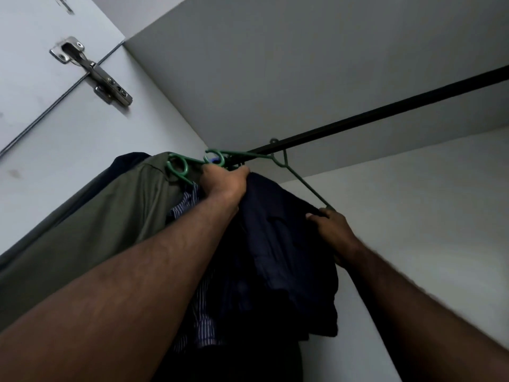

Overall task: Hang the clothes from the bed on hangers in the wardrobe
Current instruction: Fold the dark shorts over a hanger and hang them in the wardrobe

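Your left hand [224,181] has its grip clenched on the navy shirt [275,244] up by the rail [385,106]; your right hand [332,226] pinches the green hanger [303,183] at its low end. It's tilted, so release now and the shirt may slide off.

Striped shirt [190,202] mostly behind left forearm [137,271] and dark garment [275,244]

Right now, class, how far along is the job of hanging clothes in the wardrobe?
Done: an olive garment and a striped shirt hang by the rail. In hand: the left hand and right hand hold a dark navy garment on a green hanger whose hook sits at the rail. Left: letting go; the bed is unseen, so remaining clothes cannot be told.
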